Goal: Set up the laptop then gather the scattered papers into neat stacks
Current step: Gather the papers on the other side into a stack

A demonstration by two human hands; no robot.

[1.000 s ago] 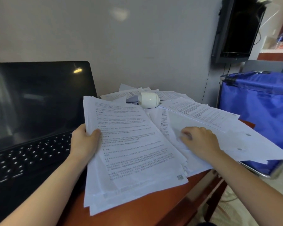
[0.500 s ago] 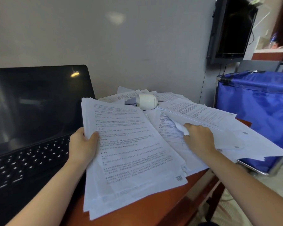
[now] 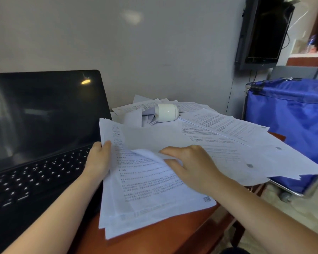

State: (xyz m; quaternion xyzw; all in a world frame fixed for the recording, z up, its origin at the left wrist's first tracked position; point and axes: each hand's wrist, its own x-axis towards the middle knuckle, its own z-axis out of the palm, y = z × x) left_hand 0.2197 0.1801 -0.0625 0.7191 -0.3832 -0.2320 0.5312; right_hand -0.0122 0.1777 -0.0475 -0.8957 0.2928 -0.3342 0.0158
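Right of the open laptop [image 3: 44, 125], your left hand [image 3: 99, 158] grips the stack [image 3: 151, 189] and your right hand [image 3: 191, 167] pinches a loose sheet [image 3: 154, 140]; square its edges to the stack before letting go.

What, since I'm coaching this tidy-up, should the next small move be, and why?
Probably lay the sheet that the right hand pinches flat onto the stack that the left hand grips, aligning its edges: it hovers crooked over that stack, and more loose papers lie scattered to the right.
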